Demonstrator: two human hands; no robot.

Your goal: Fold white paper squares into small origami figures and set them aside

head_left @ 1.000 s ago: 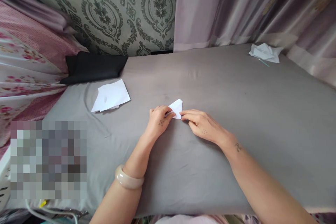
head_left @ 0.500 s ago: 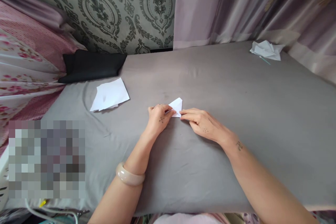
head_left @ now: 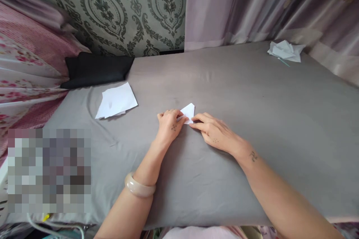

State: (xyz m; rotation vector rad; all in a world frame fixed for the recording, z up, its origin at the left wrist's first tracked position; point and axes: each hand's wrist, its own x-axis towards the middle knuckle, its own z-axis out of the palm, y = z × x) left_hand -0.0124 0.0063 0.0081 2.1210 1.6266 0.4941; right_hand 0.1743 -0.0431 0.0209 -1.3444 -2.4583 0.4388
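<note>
A small folded piece of white paper (head_left: 189, 111) lies on the grey sheet (head_left: 252, 112) of a bed, in the middle of the view. My left hand (head_left: 169, 125) rests on its left part, fingers curled and pressing the paper down. My right hand (head_left: 213, 131) comes in from the right, fingers together, with the fingertips pressed on the paper's lower right edge. A pale bangle (head_left: 139, 188) circles my left wrist.
A loose stack of white paper sheets (head_left: 116, 101) lies to the left. A black cushion (head_left: 95, 70) sits against the patterned wall. Crumpled white paper (head_left: 285, 51) lies at the far right by the curtain. Floral bedding (head_left: 25, 71) is piled at the left.
My right fingertips have slid a little to the left along the paper's lower edge. The left hand stays in place on the paper.
</note>
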